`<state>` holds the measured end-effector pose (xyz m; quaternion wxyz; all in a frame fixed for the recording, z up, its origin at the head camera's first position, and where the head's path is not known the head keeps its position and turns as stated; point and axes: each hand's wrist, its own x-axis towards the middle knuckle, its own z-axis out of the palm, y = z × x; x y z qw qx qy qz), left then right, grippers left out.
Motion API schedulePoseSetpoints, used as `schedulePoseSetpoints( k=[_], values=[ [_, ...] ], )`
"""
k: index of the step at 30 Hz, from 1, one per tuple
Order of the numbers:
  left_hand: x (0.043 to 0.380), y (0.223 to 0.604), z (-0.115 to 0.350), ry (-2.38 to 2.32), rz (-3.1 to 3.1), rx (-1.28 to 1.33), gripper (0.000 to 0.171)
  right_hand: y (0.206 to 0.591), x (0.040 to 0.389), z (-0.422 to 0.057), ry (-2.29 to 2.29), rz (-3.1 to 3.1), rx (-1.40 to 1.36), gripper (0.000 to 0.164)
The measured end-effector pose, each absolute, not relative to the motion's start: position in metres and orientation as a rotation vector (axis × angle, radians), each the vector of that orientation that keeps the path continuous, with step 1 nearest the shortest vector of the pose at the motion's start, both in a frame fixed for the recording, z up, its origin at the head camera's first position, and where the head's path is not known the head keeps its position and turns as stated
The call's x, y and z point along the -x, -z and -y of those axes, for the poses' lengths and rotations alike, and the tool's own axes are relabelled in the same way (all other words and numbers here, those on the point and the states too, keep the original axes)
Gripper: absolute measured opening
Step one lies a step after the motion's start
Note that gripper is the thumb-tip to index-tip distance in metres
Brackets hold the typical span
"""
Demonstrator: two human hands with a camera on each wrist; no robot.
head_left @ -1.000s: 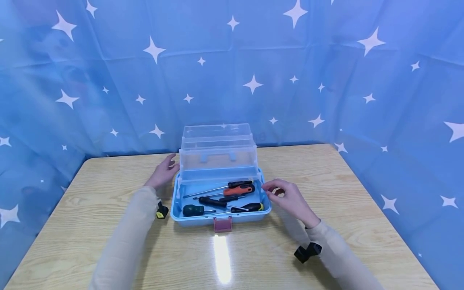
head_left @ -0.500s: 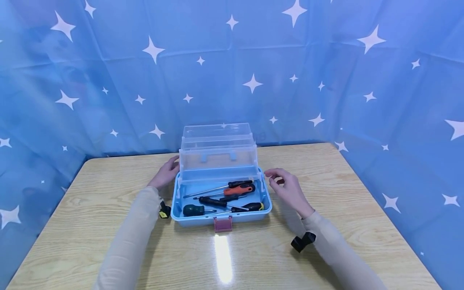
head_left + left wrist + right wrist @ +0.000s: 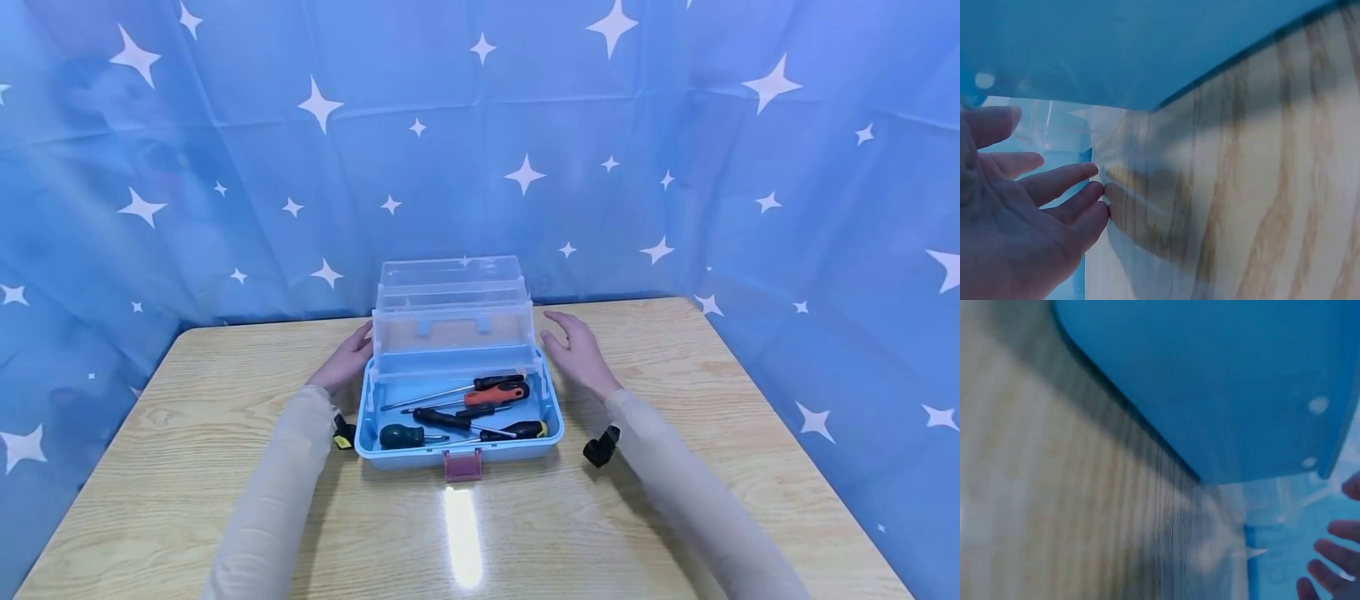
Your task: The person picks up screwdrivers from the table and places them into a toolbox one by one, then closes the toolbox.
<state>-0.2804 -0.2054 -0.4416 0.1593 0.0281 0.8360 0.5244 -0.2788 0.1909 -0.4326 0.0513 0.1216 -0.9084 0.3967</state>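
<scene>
A light blue toolbox stands on the table with its clear lid raised at the back. Inside lie several screwdrivers, among them one with an orange handle and a stubby one with a dark green handle. My left hand is at the left of the lid, fingers relaxed and apart in the left wrist view. On the other side my right hand stays beside the lid's right edge, its fingers loosely spread. Neither hand holds anything. Part of the left fingertips is hidden behind the lid.
A wooden table carries the box near its middle. Behind it and along both sides hangs a blue curtain with white stars. A purple latch sticks out from the toolbox front.
My right hand has moved away from me along the toolbox's right side, up to the lid, and its fingers have spread. The left hand has barely shifted; the toolbox has stayed put.
</scene>
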Motion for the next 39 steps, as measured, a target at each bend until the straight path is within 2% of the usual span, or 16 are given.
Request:
schedulePoseSetpoints(
  k=[10,14,24,31,39],
  values=[
    [0.282,0.443,0.204,-1.493,-2.387,-0.089,0.068,0.445,0.315,-0.185,-1.138,2.905,-0.457,0.06],
    [0.283,0.443,0.204,-1.516,-2.373,-0.115,0.067,0.448,0.32,-0.186,-1.247,2.905,-0.528,0.059],
    [0.284,0.442,0.202,-1.503,-2.388,-0.134,0.064,0.451,0.319,-0.184,-1.673,2.861,-0.539,0.063],
    [0.28,0.44,0.205,-1.52,-2.346,-0.115,0.062,0.449,0.314,-0.185,-1.577,2.884,-0.548,0.061],
    [0.276,0.44,0.209,-1.56,-2.296,-0.127,0.069,0.451,0.308,-0.191,-1.525,2.835,-0.659,0.054]
  ],
)
